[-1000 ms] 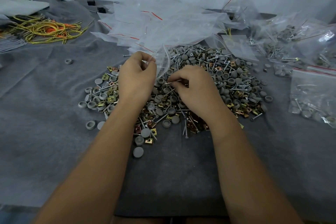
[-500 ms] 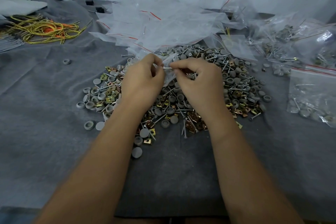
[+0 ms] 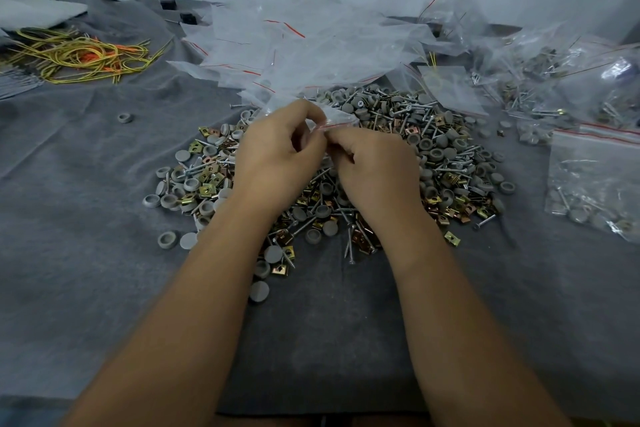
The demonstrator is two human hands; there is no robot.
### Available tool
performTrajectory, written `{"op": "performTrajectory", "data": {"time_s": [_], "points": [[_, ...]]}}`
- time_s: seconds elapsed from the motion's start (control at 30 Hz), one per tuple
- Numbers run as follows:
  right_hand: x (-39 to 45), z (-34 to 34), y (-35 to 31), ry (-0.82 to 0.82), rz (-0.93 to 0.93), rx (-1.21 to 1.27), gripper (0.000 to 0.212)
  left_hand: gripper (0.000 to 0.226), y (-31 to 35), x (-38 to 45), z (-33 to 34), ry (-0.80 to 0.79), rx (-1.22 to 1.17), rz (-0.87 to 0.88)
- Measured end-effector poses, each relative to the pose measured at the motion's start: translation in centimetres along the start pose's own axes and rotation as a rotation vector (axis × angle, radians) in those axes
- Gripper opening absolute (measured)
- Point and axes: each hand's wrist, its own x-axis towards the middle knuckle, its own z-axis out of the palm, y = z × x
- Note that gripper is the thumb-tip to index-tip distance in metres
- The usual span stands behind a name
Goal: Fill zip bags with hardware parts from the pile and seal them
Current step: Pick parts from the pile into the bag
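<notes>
**Both hands pinch the bag's mouth over the pile**

Head view: the zip bag (image 3: 337, 120) is small, clear and crumpled, with a thin red line along its zip edge; what it holds cannot be made out. It sits above the middle of the pile (image 3: 398, 156) of grey caps, silver screws and brass-coloured square clips spread on the grey cloth (image 3: 86, 253). The left hand (image 3: 277, 152) curls its fingers round the bag's left end, thumb and forefinger pinching the zip edge. The right hand (image 3: 375, 166) meets it from the right, fingertips pinching the same edge, so the two hands touch at the bag's mouth and the bag's body pokes out beyond them, away from the person. Loose empty bags (image 3: 311, 45) lie heaped behind, and a filled bag (image 3: 595, 180) rests well apart on the right. A second ago the right hand was down in the pile picking parts; now it is up at the bag
</notes>
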Motion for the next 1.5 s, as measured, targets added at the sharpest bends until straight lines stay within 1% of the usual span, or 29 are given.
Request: {"op": "performTrajectory", "data": {"time_s": [0.13, 0.23, 0.3, 0.37, 0.47, 0.57, 0.6, 0.63, 0.67, 0.7, 0.73, 0.77, 0.83, 0.9, 0.97, 1.03, 1.17, 1.27, 1.37, 1.5], "points": [[-0.1, 0.0, 0.0, 0.019, -0.010, 0.024, 0.020, 0.020, 0.4, -0.1, -0.5, -0.049, -0.144, 0.020], [-0.2, 0.1, -0.4, 0.036, -0.068, 0.025, 0.019, 0.012, 0.8, 0.0, -0.8, -0.024, -0.266, -0.002], [-0.2, 0.2, -0.6, 0.031, -0.082, 0.019, 0.018, 0.010, 0.8, 0.1, -0.7, 0.021, -0.282, -0.058], [-0.1, 0.2, -0.6, 0.050, -0.066, 0.077, 0.020, 0.012, 0.4, 0.3, -0.5, 0.077, -0.261, -0.126], [0.1, -0.1, -0.3, 0.204, -0.048, 0.168, 0.020, 0.013, -0.3, 0.6, -0.5, 0.184, -0.211, -0.206], [0.2, -0.3, -0.1, 0.290, 0.001, 0.153, 0.019, 0.015, -0.5, 0.7, -0.8, 0.338, -0.159, -0.203], [0.2, -0.4, 0.0, 0.277, 0.035, 0.140, 0.019, 0.012, -0.3, 0.6, -0.9, 0.404, -0.154, -0.165], [0.3, -0.4, 0.1, 0.232, 0.073, 0.121, 0.018, 0.010, -0.1, 0.5, -1.1, 0.473, -0.136, -0.108], [0.3, -0.3, 0.2, 0.155, 0.105, 0.093, 0.017, 0.008, 0.0, 0.4, -1.3, 0.524, -0.100, -0.044], [0.3, -0.2, 0.4, 0.065, 0.121, 0.052, 0.017, 0.008, 0.0, 0.3, -1.4, 0.543, -0.053, 0.011], [0.3, 0.0, 0.6, -0.021, 0.116, -0.001, 0.017, 0.008, 0.0, 0.2, -1.3, 0.523, -0.003, 0.039], [0.2, 0.1, 0.7, -0.092, 0.097, -0.059, 0.017, 0.008, -0.1, 0.2, -1.2, 0.467, 0.048, 0.036], [0.0, 0.3, 0.7, -0.183, 0.061, -0.149, 0.019, 0.008, -0.7, 0.3, -0.8, 0.287, 0.157, -0.035], [0.0, 0.4, 0.8, -0.208, 0.059, -0.187, 0.021, 0.008, -1.2, 0.6, -0.5, 0.093, 0.231, -0.143], [0.0, 0.3, 1.0, -0.202, 0.055, -0.199, 0.023, 0.009, -1.5, 0.7, -0.4, -0.030, 0.240, -0.228], [0.0, 0.2, 1.0, -0.223, 0.039, -0.208, 0.025, 0.008, -1.6, 0.8, -0.3, -0.056, 0.232, -0.253], [0.0, 0.2, 1.0, -0.259, 0.011, -0.247, 0.025, 0.008, -1.6, 0.8, -0.3, -0.052, 0.205, -0.259], [0.0, 0.3, 1.1, -0.240, 0.009, -0.260, 0.020, 0.009, -1.6, 0.7, -0.3, -0.050, 0.199, -0.259], [0.0, 0.3, 1.1, -0.252, 0.002, -0.254, 0.011, 0.009, -1.6, 0.7, -0.3, -0.053, 0.184, -0.261], [0.0, 0.3, 1.2, -0.281, -0.013, -0.245, 0.011, 0.009, -1.5, 0.7, -0.3, -0.056, 0.179, -0.262]]}}
